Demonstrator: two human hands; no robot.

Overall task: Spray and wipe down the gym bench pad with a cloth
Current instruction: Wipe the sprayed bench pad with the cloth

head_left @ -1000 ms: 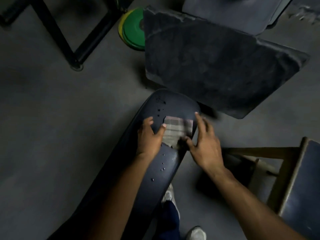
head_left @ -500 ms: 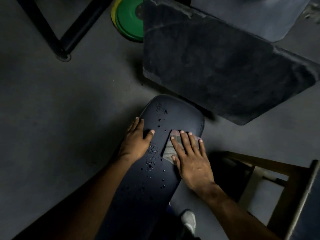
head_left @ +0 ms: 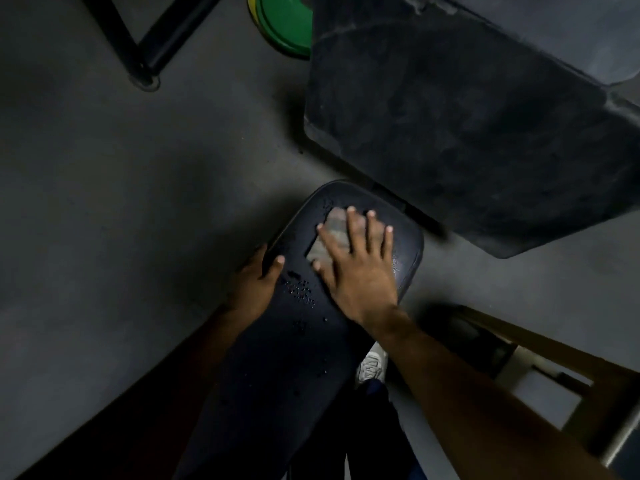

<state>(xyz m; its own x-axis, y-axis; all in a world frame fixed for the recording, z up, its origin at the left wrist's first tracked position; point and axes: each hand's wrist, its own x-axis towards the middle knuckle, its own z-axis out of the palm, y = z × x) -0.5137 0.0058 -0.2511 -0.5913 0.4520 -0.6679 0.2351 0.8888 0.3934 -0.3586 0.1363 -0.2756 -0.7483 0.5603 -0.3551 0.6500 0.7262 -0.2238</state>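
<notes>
The dark bench pad [head_left: 277,358] runs from the bottom of the view up to a rounded end at the centre. Water droplets bead on it below my hands. A pale checked cloth [head_left: 330,233] lies flat near the pad's far end. My right hand [head_left: 360,268] presses on the cloth with straight, spread fingers and covers most of it. My left hand [head_left: 254,284] grips the pad's left edge, thumb on top and fingers curled under the side.
A large dark mat [head_left: 467,126] lies on the floor beyond the pad. A green weight plate [head_left: 284,26] sits at top centre, beside a black metal frame foot [head_left: 145,67]. A wooden-framed stool [head_left: 540,372] stands at the right. My shoe [head_left: 372,367] shows under the pad.
My right hand has slid the cloth up toward the pad's far end. My left hand has shifted to the pad's left edge. The view has tilted slightly.
</notes>
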